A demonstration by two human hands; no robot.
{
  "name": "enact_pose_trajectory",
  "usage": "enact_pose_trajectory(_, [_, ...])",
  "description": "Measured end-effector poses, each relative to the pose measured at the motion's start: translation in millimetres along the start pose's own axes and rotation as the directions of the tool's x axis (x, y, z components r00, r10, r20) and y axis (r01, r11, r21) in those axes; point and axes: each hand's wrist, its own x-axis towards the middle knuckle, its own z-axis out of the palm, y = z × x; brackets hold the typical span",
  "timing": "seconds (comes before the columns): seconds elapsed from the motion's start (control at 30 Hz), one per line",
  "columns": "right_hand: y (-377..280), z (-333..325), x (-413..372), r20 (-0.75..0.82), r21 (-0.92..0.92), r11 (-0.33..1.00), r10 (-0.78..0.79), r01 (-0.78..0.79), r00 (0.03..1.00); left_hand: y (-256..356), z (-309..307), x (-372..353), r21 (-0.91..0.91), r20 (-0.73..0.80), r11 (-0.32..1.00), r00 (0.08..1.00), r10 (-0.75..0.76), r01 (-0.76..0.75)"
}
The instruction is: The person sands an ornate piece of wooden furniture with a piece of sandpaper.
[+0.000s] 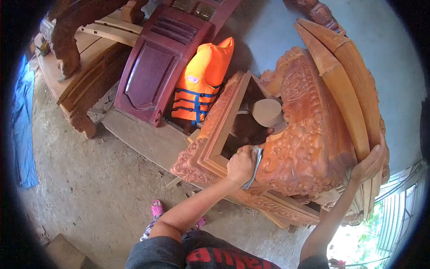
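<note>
A large carved wooden furniture piece (298, 145) with deep relief lies tilted in front of me. My left hand (242, 167) is closed on a folded grey sheet that looks like sandpaper (255, 168), held against the carving beside a square-framed opening (208, 152). On the right, my right hand (369, 165) lies with fingers stretched over the lower part of the bamboo-shaped wooden rails (347, 85). Its palm rests on the wood, and part of its grip is hidden. A pale round wooden disc (267, 112) shows inside the frame.
An orange life vest (201, 83) leans by a dark red wooden panel (152, 67). Other carved furniture (74, 76) stands at the upper left. A blue tarp (24, 130) hangs at the far left. A wooden board (141, 139) lies on the dirt-marked floor (89, 179).
</note>
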Motion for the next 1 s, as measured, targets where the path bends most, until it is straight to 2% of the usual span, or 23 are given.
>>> enact_pose_trajectory(0.07, [1.6, 0.6, 0.2, -0.002, 0.009, 1.0, -0.013, 0.013, 1.0, 15.9, -3.1, 18.1, -0.037, 0.022, 0.998, 0.998, -0.052, 0.053])
enact_pose_trajectory(0.2, [-1.8, 1.0, 0.7, -0.014, 0.067, 0.998, 0.004, -0.003, 1.0, 6.9, 21.6, 59.9, -0.062, -0.058, 0.998, 0.998, 0.003, -0.006])
enact_pose_trajectory(0.27, [-2.8, 0.7, 1.6, -0.026, 0.06, 0.998, -0.026, 0.027, 0.999, -1.7, 29.2, 65.2, 0.091, -0.075, 0.995, 0.996, 0.055, -0.049])
enact_pose_trajectory(0.3, [-1.8, 1.2, 1.8, -0.031, 0.062, 0.998, -0.023, 0.024, 0.999, -9.7, 29.9, 63.0, 0.094, -0.079, 0.994, 0.995, 0.06, -0.052])
enact_pose_trajectory(0.37, [0.9, 2.5, 0.2, -0.034, 0.064, 0.998, -0.002, 0.004, 0.999, -29.7, 21.9, 46.9, 0.246, -0.176, 0.96, 0.967, 0.183, -0.137])
enact_pose_trajectory(0.4, [1.3, 2.3, -0.3, -0.037, 0.065, 0.998, 0.005, -0.002, 0.999, -34.9, 18.0, 41.3, 0.277, -0.177, 0.957, 0.975, 0.136, -0.083])
enact_pose_trajectory(0.5, [0.3, 1.5, 1.0, -0.044, 0.049, 0.998, -0.025, 0.027, 0.999, -54.2, 8.2, 32.8, 0.29, -0.12, 0.954, 0.986, 0.113, -0.074])
enact_pose_trajectory(0.57, [-3.7, 0.4, -0.3, -0.021, 0.067, 0.997, 0.04, -0.038, 0.999, -60.2, 10.3, 41.7, 0.318, -0.11, 0.943, 0.984, 0.139, -0.097])
enact_pose_trajectory(0.67, [1.8, 1.0, -0.8, -0.037, 0.046, 0.999, -0.012, 0.014, 0.999, -60.5, 22.0, 66.2, 0.364, -0.116, 0.93, 0.989, 0.095, -0.047])
enact_pose_trajectory(0.73, [-0.9, 1.7, -0.7, -0.048, 0.067, 0.998, -0.006, 0.009, 0.999, -56.3, 28.8, 73.0, 0.363, -0.175, 0.931, 0.984, 0.037, 0.029])
enact_pose_trajectory(0.83, [0.1, 0.6, -1.1, -0.063, 0.074, 0.997, -0.012, 0.017, 0.998, -67.5, 20.4, 51.4, 0.35, -0.197, 0.935, 0.98, 0.012, 0.059])
enact_pose_trajectory(0.87, [0.3, 0.8, -0.7, -0.07, 0.071, 0.997, -0.03, 0.035, 0.997, -71.1, 16.4, 44.8, 0.356, -0.229, 0.934, 0.967, 0.109, -0.021])
enact_pose_trajectory(0.97, [-1.7, 0.9, -0.5, -0.069, 0.052, 0.999, -0.001, 0.004, 0.998, -60.5, -0.9, 10.4, 0.43, -0.159, 0.903, 0.983, 0.092, -0.015])
enact_pose_trajectory(1.0, [-1.1, 0.7, -1.0, -0.071, 0.047, 0.999, 0.009, -0.006, 0.997, -59.5, -4.5, -2.6, 0.386, -0.164, 0.922, 0.981, 0.102, -0.032])
